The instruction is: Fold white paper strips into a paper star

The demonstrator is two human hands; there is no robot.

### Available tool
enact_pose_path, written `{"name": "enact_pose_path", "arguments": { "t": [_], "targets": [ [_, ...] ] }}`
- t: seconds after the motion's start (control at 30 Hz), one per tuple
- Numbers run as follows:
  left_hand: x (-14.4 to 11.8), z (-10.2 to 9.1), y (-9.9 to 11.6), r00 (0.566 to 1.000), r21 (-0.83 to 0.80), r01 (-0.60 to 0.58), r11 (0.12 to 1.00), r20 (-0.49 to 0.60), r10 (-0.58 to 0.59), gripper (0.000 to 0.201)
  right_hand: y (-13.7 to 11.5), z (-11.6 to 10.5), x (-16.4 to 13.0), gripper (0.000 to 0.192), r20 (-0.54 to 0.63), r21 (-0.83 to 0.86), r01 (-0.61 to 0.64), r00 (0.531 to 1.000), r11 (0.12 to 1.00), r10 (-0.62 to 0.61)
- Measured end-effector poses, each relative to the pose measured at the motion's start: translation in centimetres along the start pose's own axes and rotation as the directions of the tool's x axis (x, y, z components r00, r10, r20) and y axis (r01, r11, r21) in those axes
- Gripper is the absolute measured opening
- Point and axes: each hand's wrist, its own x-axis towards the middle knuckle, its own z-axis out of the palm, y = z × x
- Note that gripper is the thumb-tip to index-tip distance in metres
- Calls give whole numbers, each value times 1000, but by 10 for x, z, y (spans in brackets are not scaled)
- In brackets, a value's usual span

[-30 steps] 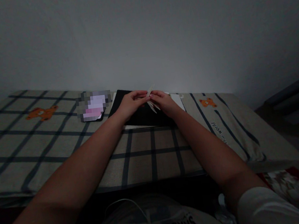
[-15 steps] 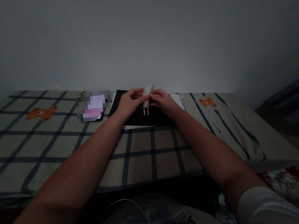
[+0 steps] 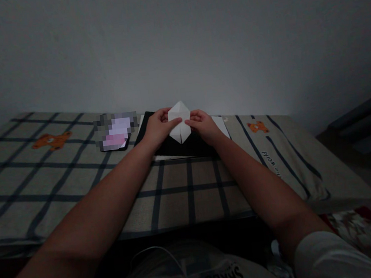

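Observation:
Between my hands is a folded white paper point(image 3: 179, 111), a six-sided shape with a point at the top and a slit running down to its lower tip. My left hand point(image 3: 162, 124) grips its left side, thumb lying across the front and fingers behind. At the right edge my right hand point(image 3: 203, 123) pinches it between thumb and curled fingers. Below the paper lies a flat black sheet or folder point(image 3: 173, 149), with white paper point(image 3: 219, 125) sticking out from under it at the right.
A phone point(image 3: 117, 133), partly blurred out, lies to the left on the checked cloth point(image 3: 173, 176). The wall point(image 3: 175, 46) rises right behind. Below the table's front edge are a white cable point(image 3: 157, 248) and, at lower right, a red container point(image 3: 370, 216) of crumpled white scraps.
The folded paper was narrow and edge-on, with two thin points hanging down. Now it is spread flat with a broad face towards me. Both hands stay in nearly the same place.

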Motion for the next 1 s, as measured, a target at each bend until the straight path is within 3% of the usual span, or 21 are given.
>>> {"name": "enact_pose_path", "arguments": {
  "t": [0.17, 0.67, 1.0],
  "targets": [
    [-4, 0, 0, 994, 25, 70, 997, 87, -72, 42, 1, -3, 3, 34, -65, 2, 18, 998, 1000, -18],
    [-5, -3, 6, 991, 120, 135, 984, 10, -137, 38, -2, -1, 2, 27, -83, -31, -98, 992, 995, 95],
    [-3, -5, 3, 976, 152, 211, 965, 26, -218, 38, 0, -8, 5, 33, -38, -67, 63, 997, 996, -66]
  ]
}}
